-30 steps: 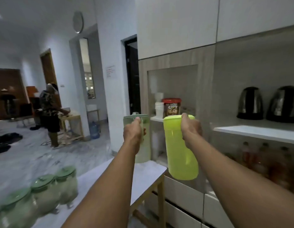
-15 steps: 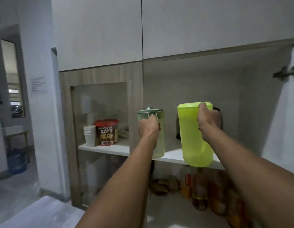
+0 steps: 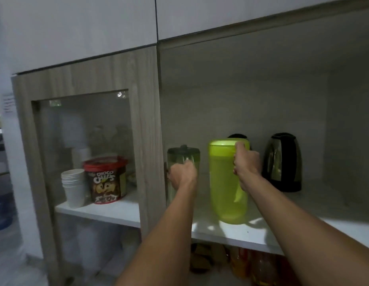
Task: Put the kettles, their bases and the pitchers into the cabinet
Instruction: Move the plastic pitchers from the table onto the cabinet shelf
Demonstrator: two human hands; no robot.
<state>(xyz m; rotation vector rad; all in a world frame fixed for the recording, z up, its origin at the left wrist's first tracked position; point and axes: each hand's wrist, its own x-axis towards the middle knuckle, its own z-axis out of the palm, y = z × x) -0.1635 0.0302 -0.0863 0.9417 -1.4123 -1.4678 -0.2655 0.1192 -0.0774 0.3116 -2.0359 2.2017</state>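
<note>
The left hand (image 3: 182, 175) grips the clear green pitcher (image 3: 183, 159) at the shelf's (image 3: 231, 234) left end. The right hand (image 3: 245, 165) is wrapped around the handle of the lime pitcher (image 3: 226, 188), whose base rests near the shelf's front edge. A steel kettle (image 3: 283, 162) stands toward the back, another partly hidden behind the lime pitcher.

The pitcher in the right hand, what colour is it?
Bright lime green pitcher, translucent; the head view shows it.
</note>
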